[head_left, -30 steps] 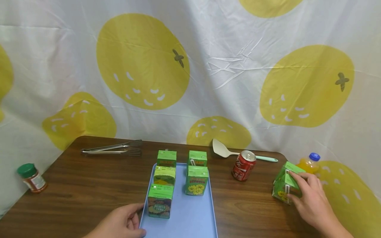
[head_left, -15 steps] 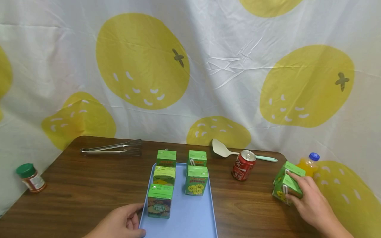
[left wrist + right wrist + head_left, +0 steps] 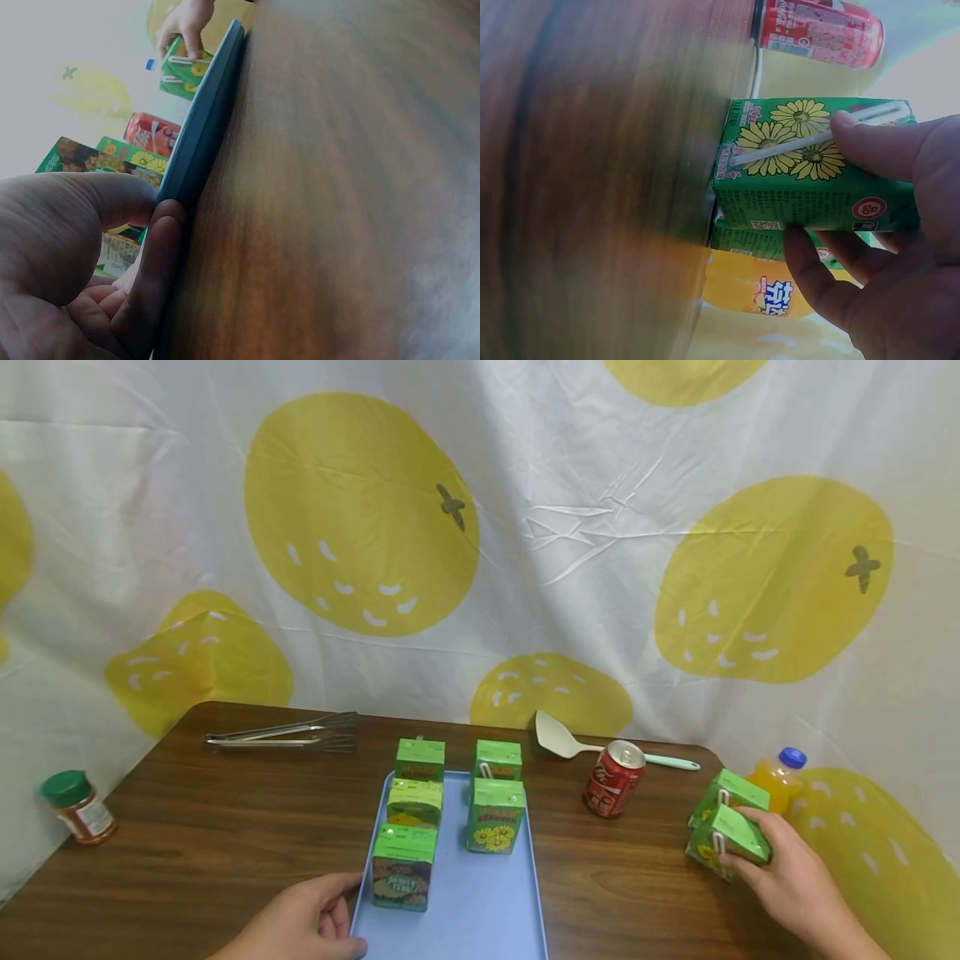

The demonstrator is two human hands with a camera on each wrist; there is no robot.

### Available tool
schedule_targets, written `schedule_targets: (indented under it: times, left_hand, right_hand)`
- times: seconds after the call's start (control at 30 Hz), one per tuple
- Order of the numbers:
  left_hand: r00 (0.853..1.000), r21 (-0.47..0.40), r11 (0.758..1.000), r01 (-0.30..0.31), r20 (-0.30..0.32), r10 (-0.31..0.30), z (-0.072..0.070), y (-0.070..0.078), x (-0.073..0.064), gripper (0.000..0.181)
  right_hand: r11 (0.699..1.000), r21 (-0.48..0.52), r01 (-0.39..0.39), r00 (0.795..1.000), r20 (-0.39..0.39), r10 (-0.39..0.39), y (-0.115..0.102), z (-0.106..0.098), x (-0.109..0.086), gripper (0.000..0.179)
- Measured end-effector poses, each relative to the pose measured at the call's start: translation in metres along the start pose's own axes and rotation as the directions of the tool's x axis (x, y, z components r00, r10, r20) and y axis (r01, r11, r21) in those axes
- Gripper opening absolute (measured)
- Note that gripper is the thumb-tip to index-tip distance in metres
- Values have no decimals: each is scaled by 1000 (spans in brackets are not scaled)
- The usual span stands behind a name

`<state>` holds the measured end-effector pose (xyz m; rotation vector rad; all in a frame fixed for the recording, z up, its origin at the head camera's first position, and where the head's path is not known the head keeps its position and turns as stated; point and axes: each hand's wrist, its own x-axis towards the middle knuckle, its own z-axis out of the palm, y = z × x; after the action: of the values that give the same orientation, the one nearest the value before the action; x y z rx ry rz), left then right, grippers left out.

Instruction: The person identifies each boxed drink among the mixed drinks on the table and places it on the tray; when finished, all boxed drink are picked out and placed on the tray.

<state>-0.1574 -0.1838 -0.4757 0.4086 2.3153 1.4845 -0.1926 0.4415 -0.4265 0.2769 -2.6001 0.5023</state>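
Observation:
At the right side of the table, my right hand (image 3: 798,877) grips a green drink carton (image 3: 791,191) with yellow flowers and a straw on its side. The thumb lies across the straw and the fingers are on the opposite face. Right behind it stands a second green carton (image 3: 727,789). My left hand (image 3: 300,918) pinches the left rim of a light blue tray (image 3: 487,910) between thumb and finger. Several drink cartons stand on the tray in two rows, the nearest left one a brown-and-green carton (image 3: 403,868); a flowered carton (image 3: 495,817) is nearest in the right row.
A red soda can (image 3: 615,779) stands right of the tray, before a spatula (image 3: 558,735). An orange drink bottle (image 3: 780,781) with a blue cap is beyond the held carton. Metal tongs (image 3: 281,733) lie at the back left, and a green-lidded spice jar (image 3: 78,808) stands far left.
My right fingers have slipped down between the two cartons to grip the nearer one, which now leans slightly. The left hand and the tray have stayed in place.

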Motion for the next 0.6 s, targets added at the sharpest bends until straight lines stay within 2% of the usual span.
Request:
schedule_targets:
  times: [0.17,0.37,0.6]
  left_hand:
    - [1000,3,1000,-13,-4,13,0,0,0,86]
    - [1000,5,1000,-25,-2,25,0,1,-1,85]
    - [1000,4,1000,-7,4,7,0,1,-1,86]
  right_hand:
    - [998,25,-61,998,35,60,0,-2,-1,70]
    - [986,31,-164,983,92,161,0,-8,0,68]
    - [979,26,-202,973,117,198,-1,-11,1,68]
